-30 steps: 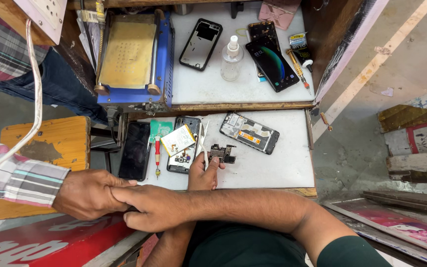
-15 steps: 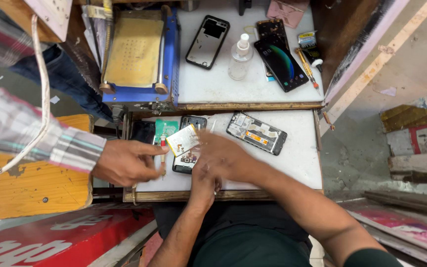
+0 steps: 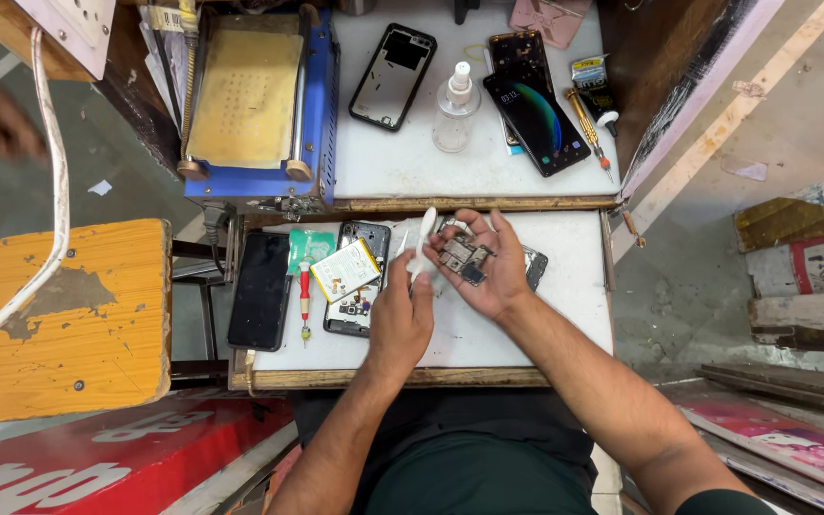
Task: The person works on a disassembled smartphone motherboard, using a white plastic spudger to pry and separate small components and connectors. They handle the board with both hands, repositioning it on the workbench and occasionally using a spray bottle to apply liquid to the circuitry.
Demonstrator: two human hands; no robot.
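**Circuit board in one hand, white tool in the other**

From the head camera, looking straight down: my right hand (image 3: 484, 267) is cupped palm-up over the lower counter (image 3: 526, 334), fingers curled around a small circuit board (image 3: 460, 257) that lies in the palm. My left hand (image 3: 401, 310) is closed around a slim white tool (image 3: 422, 238), which points up and away from me, its tip just beside the board. Both hands sit close together, above the middle of the counter.

Partly under my right hand lies an opened phone (image 3: 534, 267), only its right end showing. To the left of my left hand rests another opened phone (image 3: 359, 281) with a yellow-edged battery (image 3: 345, 270) lying tilted across it. Just left of that is a red-handled screwdriver (image 3: 304, 300), and further left a black phone screen (image 3: 260, 291) lies face up at the counter's edge.

On the upper shelf (image 3: 383, 172) behind, a blue heating plate (image 3: 255, 105) with a tan pad sits at the left. Beside it lies a black phone back cover (image 3: 392, 76), then a clear pump bottle (image 3: 455, 110) standing upright, and a phone with a lit screen (image 3: 536, 119). A yellow-handled screwdriver (image 3: 591, 124) lies at the right end.

A worn yellow stool (image 3: 78, 319) stands off to my left, beside the counter.
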